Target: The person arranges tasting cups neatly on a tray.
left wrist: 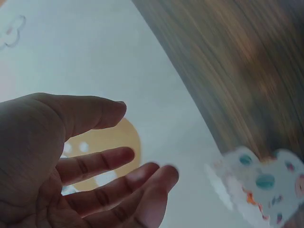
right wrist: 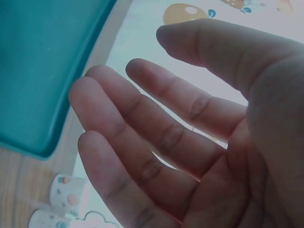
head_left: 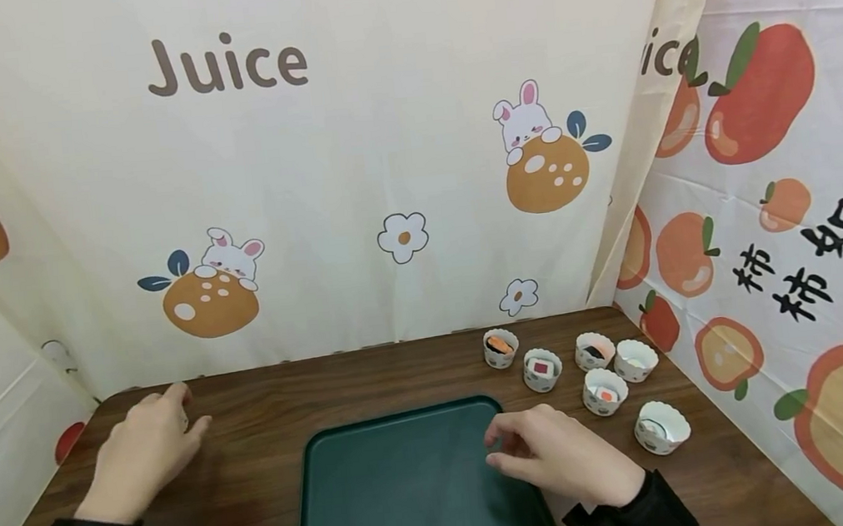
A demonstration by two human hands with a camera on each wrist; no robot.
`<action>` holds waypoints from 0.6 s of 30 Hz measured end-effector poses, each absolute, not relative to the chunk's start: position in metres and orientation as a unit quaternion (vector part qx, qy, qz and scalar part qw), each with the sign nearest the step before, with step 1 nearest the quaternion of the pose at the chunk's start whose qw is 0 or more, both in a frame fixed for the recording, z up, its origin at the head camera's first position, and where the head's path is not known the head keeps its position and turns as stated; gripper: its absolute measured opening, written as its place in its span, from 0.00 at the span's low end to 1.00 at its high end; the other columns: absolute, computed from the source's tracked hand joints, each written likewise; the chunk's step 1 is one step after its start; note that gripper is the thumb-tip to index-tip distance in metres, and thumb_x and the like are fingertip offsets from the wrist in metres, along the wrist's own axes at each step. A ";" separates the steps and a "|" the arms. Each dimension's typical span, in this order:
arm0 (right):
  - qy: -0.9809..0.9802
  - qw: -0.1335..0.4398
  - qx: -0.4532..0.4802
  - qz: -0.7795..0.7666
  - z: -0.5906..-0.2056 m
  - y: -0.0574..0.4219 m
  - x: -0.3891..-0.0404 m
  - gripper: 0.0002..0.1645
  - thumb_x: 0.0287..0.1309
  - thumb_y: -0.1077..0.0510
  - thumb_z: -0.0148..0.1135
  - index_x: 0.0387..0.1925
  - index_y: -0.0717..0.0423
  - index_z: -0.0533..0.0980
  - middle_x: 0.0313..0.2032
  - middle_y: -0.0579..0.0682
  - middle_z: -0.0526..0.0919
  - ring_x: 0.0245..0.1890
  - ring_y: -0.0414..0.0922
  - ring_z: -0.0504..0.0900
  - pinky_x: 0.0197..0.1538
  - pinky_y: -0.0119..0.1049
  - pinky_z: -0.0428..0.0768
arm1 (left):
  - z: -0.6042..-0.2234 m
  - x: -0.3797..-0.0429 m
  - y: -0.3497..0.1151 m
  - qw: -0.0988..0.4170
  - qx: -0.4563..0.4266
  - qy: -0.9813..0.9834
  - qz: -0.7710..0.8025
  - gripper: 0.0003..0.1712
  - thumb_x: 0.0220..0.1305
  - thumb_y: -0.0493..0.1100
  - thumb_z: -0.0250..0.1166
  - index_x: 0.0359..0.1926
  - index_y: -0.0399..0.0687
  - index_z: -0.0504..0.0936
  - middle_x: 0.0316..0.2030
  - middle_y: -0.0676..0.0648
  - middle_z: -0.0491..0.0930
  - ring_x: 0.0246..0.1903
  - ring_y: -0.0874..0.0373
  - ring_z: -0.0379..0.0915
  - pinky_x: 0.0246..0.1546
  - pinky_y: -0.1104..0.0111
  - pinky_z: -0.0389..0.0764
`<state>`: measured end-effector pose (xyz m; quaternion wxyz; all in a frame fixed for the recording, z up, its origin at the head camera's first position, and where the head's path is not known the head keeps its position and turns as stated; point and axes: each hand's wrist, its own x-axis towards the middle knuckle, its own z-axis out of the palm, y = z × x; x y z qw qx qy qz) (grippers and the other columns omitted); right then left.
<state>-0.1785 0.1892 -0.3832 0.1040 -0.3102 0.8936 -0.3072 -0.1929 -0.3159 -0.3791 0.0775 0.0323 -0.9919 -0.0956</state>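
Tray (head_left: 410, 481): dark green, lying on the wooden bench (head_left: 253, 486); its near side runs out of the head view
Right hand (head_left: 558, 451): hovering above the tray's right side, far half
Right fingers (right wrist: 166, 133): slightly bent and held near one another, thumb apart; we see nothing between them
Left hand (head_left: 140, 446): well apart from the tray, on its left
Left fingers (left wrist: 102, 162): loosely bent, some tips bunched, thumb spread away; we see nothing pinched
Orange-topped cup (head_left: 500, 359): just beyond the tray's far right corner
Red-square cup (head_left: 542, 380): also just off that corner, farther right
Other cups (head_left: 604, 404): four, right of the tray, three grouped and one nearer us; we make out an orange-red piece in one
Patterned cup (left wrist: 268, 190): in the left wrist view; where it stands from the tray we cannot tell
Curtain (head_left: 309, 181): behind the tray, printed "Juice"
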 end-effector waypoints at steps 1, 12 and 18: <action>0.893 0.105 -0.312 -0.308 -0.382 0.188 -0.178 0.13 0.75 0.45 0.65 0.50 0.46 0.85 0.33 0.31 0.83 0.32 0.27 0.78 0.37 0.30 0.79 | -0.378 -0.196 -0.321 0.070 0.039 -0.992 -0.093 0.32 0.65 0.44 0.74 0.57 0.22 0.74 0.39 0.25 0.80 0.34 0.32 0.80 0.29 0.41 0.83; 0.893 0.117 -0.310 -0.304 -0.381 0.184 -0.170 0.15 0.74 0.42 0.67 0.52 0.43 0.85 0.41 0.31 0.86 0.39 0.26 0.80 0.43 0.31 0.82 | -0.371 -0.222 -0.366 0.007 0.076 -0.992 -0.099 0.42 0.65 0.51 0.73 0.62 0.20 0.66 0.50 0.13 0.70 0.44 0.21 0.74 0.38 0.32 0.82; 0.896 0.118 -0.302 -0.303 -0.377 0.187 -0.169 0.16 0.74 0.41 0.67 0.53 0.43 0.85 0.43 0.32 0.86 0.40 0.26 0.80 0.44 0.31 0.83 | -0.380 -0.233 -0.376 -0.028 0.098 -0.989 -0.109 0.48 0.67 0.56 0.71 0.63 0.15 0.63 0.51 0.12 0.70 0.46 0.20 0.73 0.42 0.32 0.82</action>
